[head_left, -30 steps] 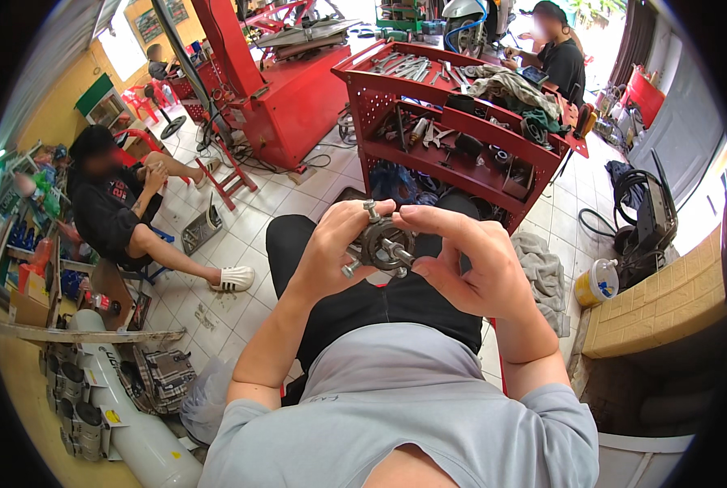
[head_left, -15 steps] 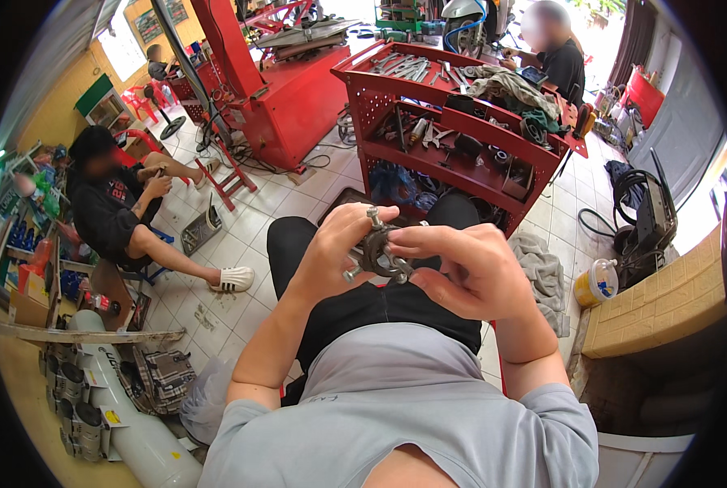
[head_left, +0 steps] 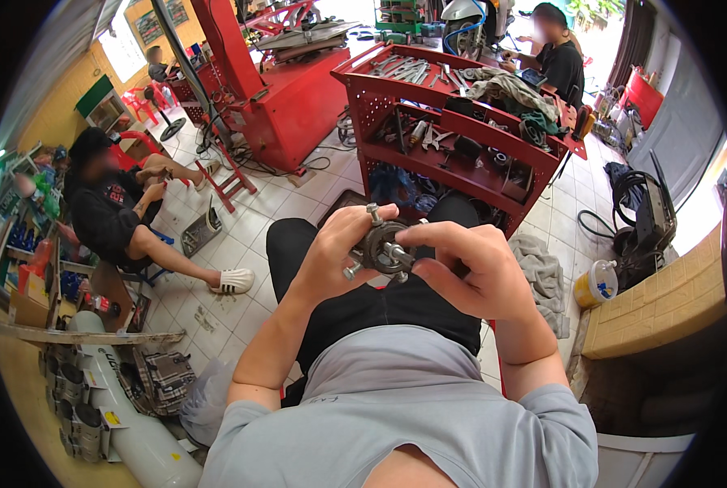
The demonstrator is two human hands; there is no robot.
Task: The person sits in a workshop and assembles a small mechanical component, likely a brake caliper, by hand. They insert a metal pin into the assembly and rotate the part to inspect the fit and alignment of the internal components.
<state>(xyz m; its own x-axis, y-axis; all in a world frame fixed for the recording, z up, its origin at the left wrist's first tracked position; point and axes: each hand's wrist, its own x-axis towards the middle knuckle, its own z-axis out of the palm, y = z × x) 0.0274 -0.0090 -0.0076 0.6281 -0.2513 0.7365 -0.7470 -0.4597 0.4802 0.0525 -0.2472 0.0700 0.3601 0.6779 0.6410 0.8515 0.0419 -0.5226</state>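
Above my lap, my left hand (head_left: 335, 246) is closed around a round dark metal part (head_left: 370, 244) with several silver bolts sticking out of it. My right hand (head_left: 471, 267) comes to it from the right, with index finger and thumb on either side of a silver bolt (head_left: 398, 253) near the middle of the part. The index fingertip rests at the part's rim and the thumb lies by the bolt's outer end. The other fingers of my right hand are curled. My left palm hides the part's left side.
Ahead stands a red tool cart (head_left: 453, 106) with wrenches (head_left: 400, 69) and rags on top. A seated person (head_left: 107, 199) is at the left; another person (head_left: 560, 65) sits behind the cart. A grey cloth (head_left: 538, 272) and a yellowish tub (head_left: 596, 283) are at the right.
My right index finger and thumb have moved apart a little, and the bolt in the middle shows more. The metal part has turned slightly in my left hand.
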